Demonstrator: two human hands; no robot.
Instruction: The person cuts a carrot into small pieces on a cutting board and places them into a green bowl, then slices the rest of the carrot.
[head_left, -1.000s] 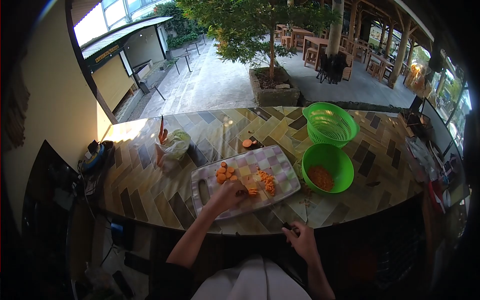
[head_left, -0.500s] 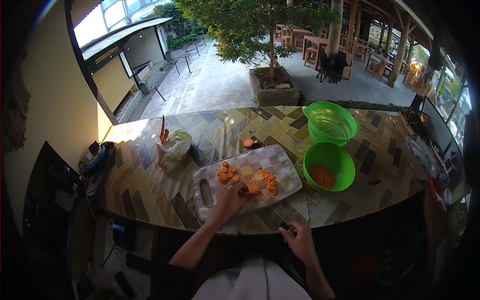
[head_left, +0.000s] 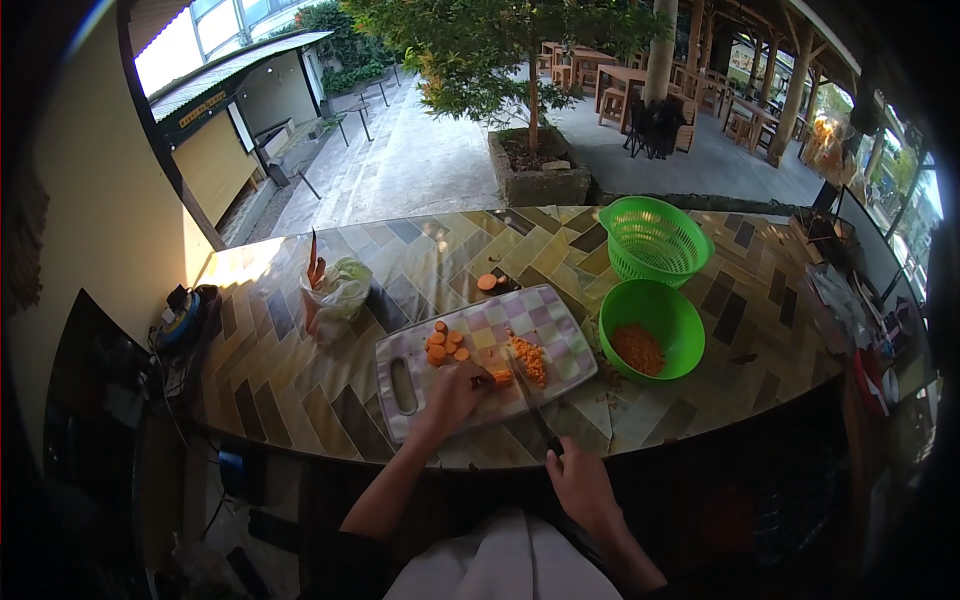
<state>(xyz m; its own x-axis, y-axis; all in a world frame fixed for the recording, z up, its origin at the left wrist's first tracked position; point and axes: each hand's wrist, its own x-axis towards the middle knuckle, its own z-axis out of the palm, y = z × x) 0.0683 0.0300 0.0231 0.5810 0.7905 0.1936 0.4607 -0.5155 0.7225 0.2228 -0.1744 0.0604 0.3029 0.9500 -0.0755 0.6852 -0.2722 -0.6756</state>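
Note:
My left hand (head_left: pixel 455 398) is closed on the cut carrot sticks (head_left: pixel 502 377) lying on the checked cutting board (head_left: pixel 450 325). A knife (head_left: pixel 528 398) is in my right hand (head_left: pixel 582 485), its fingers wrapped round the dark handle. The blade slants over the board, its front part beside the stick ends. To the right of the blade lies a heap of diced carrot (head_left: pixel 529 358). Thick carrot rounds (head_left: pixel 445 343) sit in a group beyond my left hand. Past the board's far edge rest larger carrot pieces (head_left: pixel 487 282).
A green bowl (head_left: pixel 690 325) holding small orange pieces stands right of the board, with a green colander (head_left: pixel 655 235) behind it. A plastic bag with something pale green (head_left: pixel 345 285) lies at the left. Cables and a roll of tape (head_left: pixel 185 305) are by the wall.
My right hand has moved up and left, bringing the knife blade over the board beside the carrot sticks. My left hand stays at the sticks. The whole view has shifted slightly.

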